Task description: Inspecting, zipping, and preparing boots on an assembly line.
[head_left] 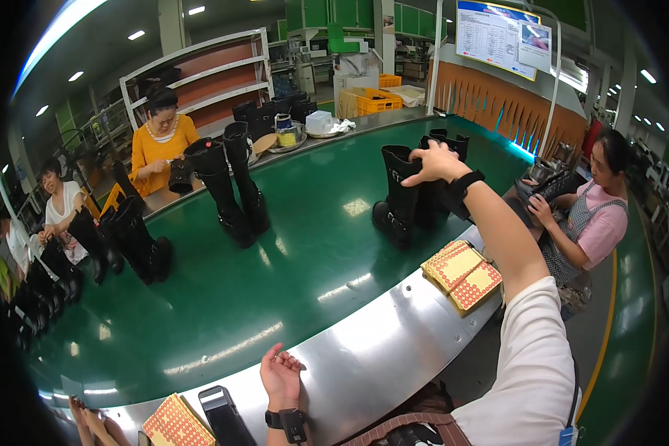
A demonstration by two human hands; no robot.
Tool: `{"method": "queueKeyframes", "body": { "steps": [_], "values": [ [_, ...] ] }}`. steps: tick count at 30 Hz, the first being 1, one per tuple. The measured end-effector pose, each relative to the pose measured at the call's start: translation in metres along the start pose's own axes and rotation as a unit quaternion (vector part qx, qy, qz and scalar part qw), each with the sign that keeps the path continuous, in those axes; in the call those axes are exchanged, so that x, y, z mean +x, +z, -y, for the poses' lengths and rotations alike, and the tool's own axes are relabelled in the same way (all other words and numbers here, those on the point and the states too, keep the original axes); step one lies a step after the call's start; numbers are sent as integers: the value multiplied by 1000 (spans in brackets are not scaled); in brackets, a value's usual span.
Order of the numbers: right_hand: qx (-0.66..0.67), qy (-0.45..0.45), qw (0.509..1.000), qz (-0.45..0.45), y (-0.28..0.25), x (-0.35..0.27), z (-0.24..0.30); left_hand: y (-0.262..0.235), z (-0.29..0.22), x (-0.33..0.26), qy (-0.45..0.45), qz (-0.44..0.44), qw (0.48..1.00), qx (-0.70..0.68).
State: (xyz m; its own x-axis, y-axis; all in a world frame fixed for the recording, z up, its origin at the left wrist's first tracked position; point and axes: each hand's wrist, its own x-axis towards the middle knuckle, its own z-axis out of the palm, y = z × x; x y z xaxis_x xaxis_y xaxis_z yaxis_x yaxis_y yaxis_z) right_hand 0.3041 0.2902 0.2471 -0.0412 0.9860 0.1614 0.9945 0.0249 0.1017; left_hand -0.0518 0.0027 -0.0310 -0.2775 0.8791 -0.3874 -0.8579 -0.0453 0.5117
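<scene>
My right hand (438, 162) reaches out over a pair of tall black boots with buckles, its thumb and fingers spread at the shaft tops. The left boot (400, 195) stands upright on the green conveyor belt (312, 215); my hand and forearm partly cover the other boot (430, 199). Whether the fingers press on the leather, I cannot tell. Near the belt's front edge my left hand (281, 377) rests palm up over the metal rim (364, 334), fingers loosely curled and apart, with nothing in it. Below my right forearm lies a banded stack of yellow cards with red dots (464, 275).
More black boots (227, 186) stand on the belt at centre left, others (137, 238) farther left. A dark phone-like device (225, 416) and another card stack (177, 422) lie on the near rim. Co-workers sit across and at right; another person's hand (89, 422) shows lower left.
</scene>
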Motion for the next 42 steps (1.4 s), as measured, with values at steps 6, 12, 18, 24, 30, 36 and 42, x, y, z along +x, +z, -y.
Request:
{"method": "queueKeyframes", "body": {
  "steps": [6,12,18,24,30,36,42],
  "values": [
    [82,24,987,136,24,40,-35,-8,-1,5,-5,-1,1000,4],
    [75,10,995,64,36,47,-36,-7,4,5,-2,19,1000,24],
    [57,-104,985,-122,8,-13,17,4,7,-2,16,43,996,79],
    [144,-226,929,-254,-90,-142,75,34,3,-36,192,158,891,380],
    [244,-482,832,-130,-58,-280,93,103,15,-95,268,288,754,526],
    [345,-429,742,-382,-8,-299,56,61,16,-91,297,221,744,557],
    [627,-145,764,-45,120,-339,58,69,22,-109,304,170,785,512]
  ]
}}
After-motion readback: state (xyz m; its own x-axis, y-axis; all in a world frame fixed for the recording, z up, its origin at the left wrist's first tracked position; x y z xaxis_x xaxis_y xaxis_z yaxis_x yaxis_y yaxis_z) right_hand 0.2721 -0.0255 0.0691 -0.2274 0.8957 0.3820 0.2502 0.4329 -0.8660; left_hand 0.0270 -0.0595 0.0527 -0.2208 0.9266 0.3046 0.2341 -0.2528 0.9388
